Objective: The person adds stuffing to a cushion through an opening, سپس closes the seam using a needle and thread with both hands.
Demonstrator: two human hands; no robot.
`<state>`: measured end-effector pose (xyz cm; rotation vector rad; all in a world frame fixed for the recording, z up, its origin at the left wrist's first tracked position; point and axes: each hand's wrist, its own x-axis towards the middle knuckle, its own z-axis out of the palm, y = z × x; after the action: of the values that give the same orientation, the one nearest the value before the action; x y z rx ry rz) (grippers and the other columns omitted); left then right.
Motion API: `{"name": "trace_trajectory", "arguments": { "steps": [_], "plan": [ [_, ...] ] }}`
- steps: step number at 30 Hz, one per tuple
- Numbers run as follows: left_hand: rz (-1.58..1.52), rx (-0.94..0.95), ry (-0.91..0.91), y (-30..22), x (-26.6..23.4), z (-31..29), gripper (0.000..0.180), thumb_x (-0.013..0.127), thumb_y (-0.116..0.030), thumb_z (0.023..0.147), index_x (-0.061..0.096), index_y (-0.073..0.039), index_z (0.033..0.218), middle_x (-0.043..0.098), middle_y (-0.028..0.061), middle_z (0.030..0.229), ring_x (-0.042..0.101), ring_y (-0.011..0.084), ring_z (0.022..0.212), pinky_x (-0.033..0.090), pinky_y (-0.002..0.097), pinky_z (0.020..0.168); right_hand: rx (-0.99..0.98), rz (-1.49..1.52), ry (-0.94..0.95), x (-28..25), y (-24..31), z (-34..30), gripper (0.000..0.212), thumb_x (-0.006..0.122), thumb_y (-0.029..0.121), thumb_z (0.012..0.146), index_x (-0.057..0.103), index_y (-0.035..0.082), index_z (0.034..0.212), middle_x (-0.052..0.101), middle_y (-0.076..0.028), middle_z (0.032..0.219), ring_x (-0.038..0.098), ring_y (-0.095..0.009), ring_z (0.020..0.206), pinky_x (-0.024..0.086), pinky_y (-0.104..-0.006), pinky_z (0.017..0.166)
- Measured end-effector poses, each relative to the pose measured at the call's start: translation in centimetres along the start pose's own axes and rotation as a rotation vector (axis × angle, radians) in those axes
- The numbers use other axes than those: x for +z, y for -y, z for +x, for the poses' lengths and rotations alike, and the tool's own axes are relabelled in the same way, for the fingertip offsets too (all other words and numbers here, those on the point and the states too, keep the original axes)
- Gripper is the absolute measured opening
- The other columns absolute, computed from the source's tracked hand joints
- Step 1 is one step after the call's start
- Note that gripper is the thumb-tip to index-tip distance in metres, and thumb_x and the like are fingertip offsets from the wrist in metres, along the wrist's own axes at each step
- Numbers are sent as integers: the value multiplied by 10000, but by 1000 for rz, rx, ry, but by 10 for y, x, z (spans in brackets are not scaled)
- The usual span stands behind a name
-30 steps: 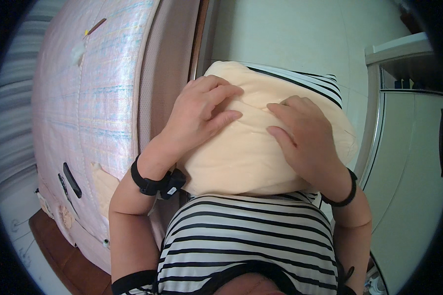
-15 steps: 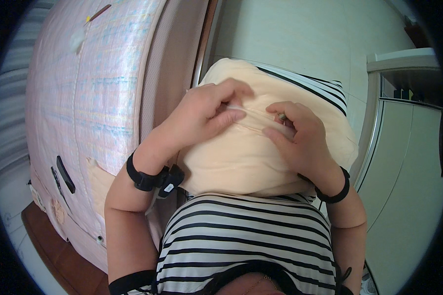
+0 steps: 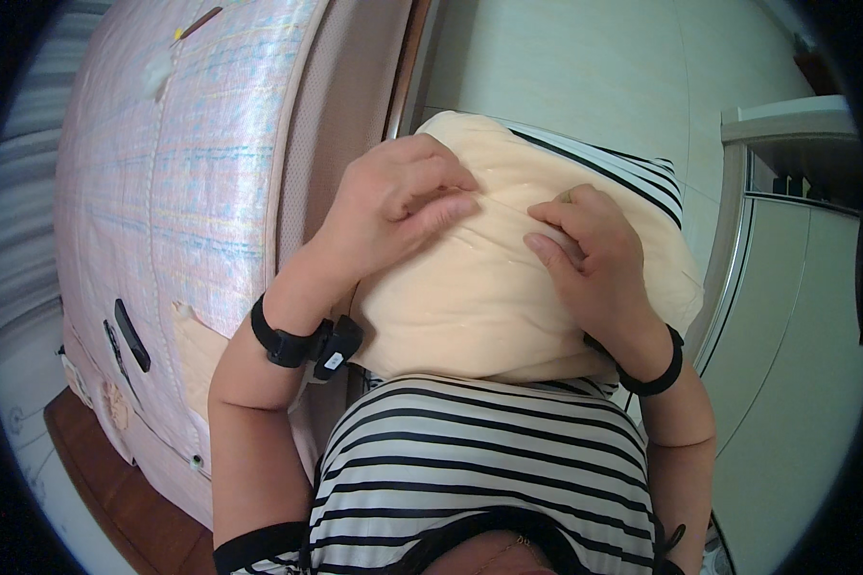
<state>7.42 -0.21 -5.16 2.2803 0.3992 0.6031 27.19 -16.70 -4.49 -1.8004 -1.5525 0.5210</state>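
Observation:
A cream-coloured cloth point(image 3: 451, 316), thick and soft like a padded cover, lies spread over my lap with shallow creases. My left hand point(image 3: 403, 196) rests over its upper left part, thumb and fingertips drawn close together; whatever is between them is too small to make out. Facing it from the right, my right hand point(image 3: 590, 240) has its fingers curled, with thumb and index tips a little apart above the cloth. A small greenish band point(image 3: 566, 197) shows on one right finger. A faint line crosses the cloth between the hands; I cannot tell whether it is thread or a crease.
On my left stands a bed with a pink plaid cover point(image 3: 230, 182), holding a dark oblong object point(image 3: 132, 335), a brown-handled tool point(image 3: 199, 22) and a cream cloth piece point(image 3: 201, 355). A pale cabinet point(image 3: 777, 287) stands at my right, beyond it pale floor tiles point(image 3: 566, 67).
My left hand has closed its thumb and fingers nearer together. The raised fold between my hands has flattened, and my right hand has turned slightly, its fingers lifting a little.

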Motion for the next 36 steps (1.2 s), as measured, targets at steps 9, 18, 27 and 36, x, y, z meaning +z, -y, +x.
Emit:
{"name": "trace_trajectory", "arguments": {
  "steps": [9,18,27,36],
  "plan": [
    [-367,-239,52,2,17,-4,197,799,-75,849,623,-40,930,641,55,894,598,175,748,498,294,684,138,102,38,4,0,3,156,745,63,818,609,44,894,617,-115,813,632,-328,808,506,-420,720],
    [-323,-303,-51,8,25,1,134,719,-28,921,637,-31,1026,624,43,960,582,133,793,494,263,716,80,100,-53,8,-4,7,175,716,-13,783,586,53,879,608,-124,864,632,-326,833,516,-403,735],
    [-389,-238,17,3,13,-3,160,763,-77,878,733,-63,1035,624,96,1139,605,188,938,505,305,782,-109,-84,-41,8,5,3,192,771,65,761,687,70,933,590,-91,935,584,-318,882,476,-428,756],
    [160,32,39,-5,7,1,249,862,-168,732,772,-96,953,674,52,1039,626,257,953,481,387,843,-108,-165,-39,7,4,4,151,783,103,768,698,81,891,578,-72,894,571,-293,869,462,-416,774]
  ]
}}
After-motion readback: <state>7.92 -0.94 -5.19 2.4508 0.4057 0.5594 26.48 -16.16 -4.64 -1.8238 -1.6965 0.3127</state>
